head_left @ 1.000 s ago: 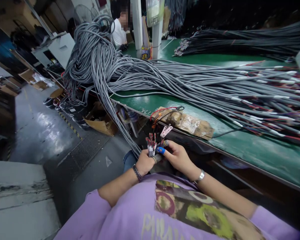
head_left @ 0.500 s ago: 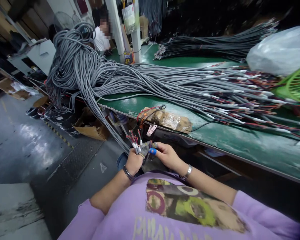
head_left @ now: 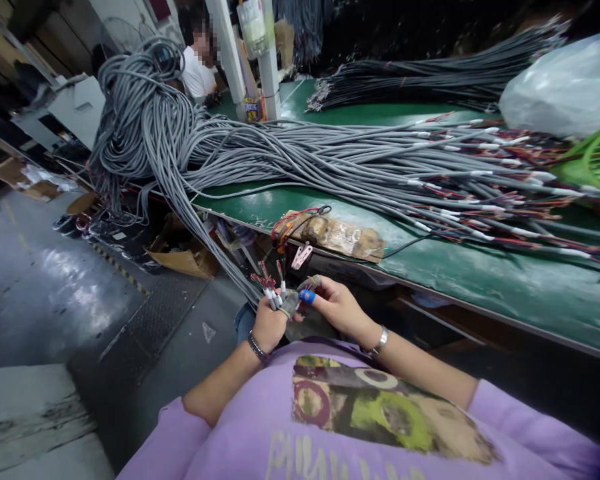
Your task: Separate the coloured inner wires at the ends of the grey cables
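Observation:
Low in front of my body, my left hand (head_left: 270, 327) is closed around several grey cables (head_left: 230, 272). Their white-sleeved ends (head_left: 275, 297), with coloured wires (head_left: 267, 283) fanning out, stick up past the fingers. Grey covering wraps the left thumb, which touches the right fingertips. My right hand (head_left: 344, 308) is closed in a pinch just to the right, apparently on the thin wires of one cable, mostly hidden by the fingers. A blue wrap (head_left: 307, 297) covers its thumb, and a grey one its forefinger.
A large bundle of grey cables (head_left: 280, 153) lies along the green bench (head_left: 410, 270). By its front edge are a taped wooden block (head_left: 345, 240) and a pink clip (head_left: 301, 256). A green basket (head_left: 593, 163) and plastic bag (head_left: 560, 90) stand right. A person (head_left: 197, 70) sits beyond.
My right fingertips have shifted slightly up, and the dark wires seen between the hands are now less visible. The left hand keeps its grip on the cables. The view has tilted a little.

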Demonstrator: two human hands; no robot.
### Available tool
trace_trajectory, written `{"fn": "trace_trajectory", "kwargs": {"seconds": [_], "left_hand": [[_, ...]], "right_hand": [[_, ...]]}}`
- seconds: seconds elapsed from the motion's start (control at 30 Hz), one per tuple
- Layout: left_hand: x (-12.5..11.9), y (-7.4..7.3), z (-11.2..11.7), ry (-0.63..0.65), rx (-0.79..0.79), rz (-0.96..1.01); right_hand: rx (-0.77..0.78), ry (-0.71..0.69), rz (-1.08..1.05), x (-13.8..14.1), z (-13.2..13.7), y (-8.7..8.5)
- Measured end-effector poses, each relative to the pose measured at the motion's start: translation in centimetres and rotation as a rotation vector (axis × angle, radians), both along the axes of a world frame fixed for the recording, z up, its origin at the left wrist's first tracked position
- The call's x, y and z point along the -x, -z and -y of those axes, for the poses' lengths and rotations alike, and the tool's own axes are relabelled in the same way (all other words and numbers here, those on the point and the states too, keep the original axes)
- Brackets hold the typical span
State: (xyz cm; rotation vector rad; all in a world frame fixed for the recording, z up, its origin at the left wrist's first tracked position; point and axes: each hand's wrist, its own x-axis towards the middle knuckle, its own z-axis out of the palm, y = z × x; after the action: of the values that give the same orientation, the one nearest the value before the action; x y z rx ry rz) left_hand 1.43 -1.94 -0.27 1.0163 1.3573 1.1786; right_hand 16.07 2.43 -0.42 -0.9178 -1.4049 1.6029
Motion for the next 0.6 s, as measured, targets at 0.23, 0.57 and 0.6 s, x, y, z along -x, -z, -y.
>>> {"fn": "trace_trajectory", "kwargs": {"seconds": [0.23, 0.57, 0.6], "left_hand": [[0.10, -0.13, 0.14, 0.169, 0.017, -0.048], [-0.40, -0.20, -0.60, -0.140, 0.076, 0.202], [-0.46, -0.30, -0.69, -0.165, 0.091, 0.227]], "right_hand": [[0.275, -0.126, -0.106, 0.48, -0.42, -0.36], [0.191, 0.040, -0.032, 0.60, -0.46, -0.30], [0.177, 0.047, -0.032, 0.57, -0.38, -0.13]]}}
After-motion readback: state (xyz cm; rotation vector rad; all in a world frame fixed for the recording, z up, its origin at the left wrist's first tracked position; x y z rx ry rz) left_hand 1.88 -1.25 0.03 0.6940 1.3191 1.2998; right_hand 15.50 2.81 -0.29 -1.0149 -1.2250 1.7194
